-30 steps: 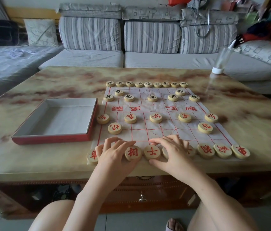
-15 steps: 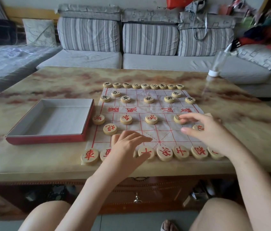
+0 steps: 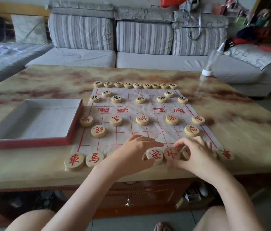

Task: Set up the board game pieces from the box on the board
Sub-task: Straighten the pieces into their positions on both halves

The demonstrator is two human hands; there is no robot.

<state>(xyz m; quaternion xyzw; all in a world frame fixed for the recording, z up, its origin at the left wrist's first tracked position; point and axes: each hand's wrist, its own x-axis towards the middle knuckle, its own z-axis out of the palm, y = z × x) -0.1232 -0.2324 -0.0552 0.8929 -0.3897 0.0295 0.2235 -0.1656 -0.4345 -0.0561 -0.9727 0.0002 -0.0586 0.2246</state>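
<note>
While the person is leaning over the marbled table [image 3: 231, 130], a thin, creased board [image 3: 148, 130] ruled in red is lying on it. Along the board's close edge, the near row [image 3: 154, 155] of round, pale wooden discs is showing red characters: 車 and 馬 at the left end, 士 midway. The left hand [image 3: 131, 152] is resting on that row with loose fingers. The right hand [image 3: 196, 154] is curling fingers and thumb round discs beside the 士. Black-lettered discs [image 3: 135, 85] are lining the board's far edge. A shallow, red-sided box [image 3: 31, 124] is sitting just left of the board, and a clear bottle [image 3: 213, 62] is standing cap-down beyond the board's far right corner.
</note>
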